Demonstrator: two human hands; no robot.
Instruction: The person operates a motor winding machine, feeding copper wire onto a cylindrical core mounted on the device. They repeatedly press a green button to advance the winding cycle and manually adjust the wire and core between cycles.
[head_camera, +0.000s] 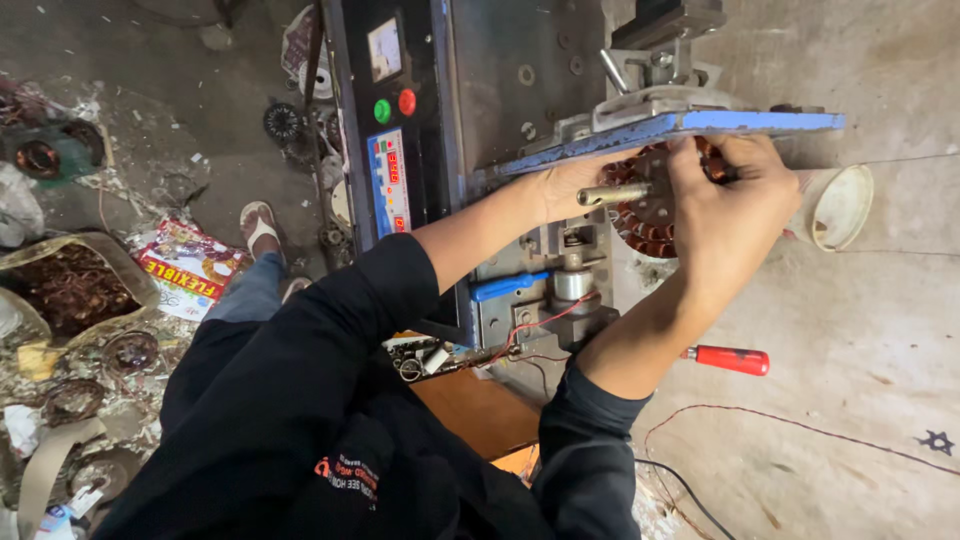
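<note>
Under the blue plate (700, 124) of the winding machine (480, 150), a round stator (650, 215) with copper coils sits on a metal shaft (612, 193) that points toward 9 o'clock. The right hand (728, 215) covers the stator's 3 o'clock side, fingers curled over its rim in a firm grasp. The left hand (572, 187) reaches in from 9 o'clock behind the shaft; whether it grips or only steadies cannot be told. One likely risk is fingers being pinched between stator and plate, since the gap looks tight. Another is the fine copper windings being scraped against the plate's edge if the stator tilts on the shaft. A red-handled tool (728, 359) lies on the floor at 6 o'clock, apart from both hands.
</note>
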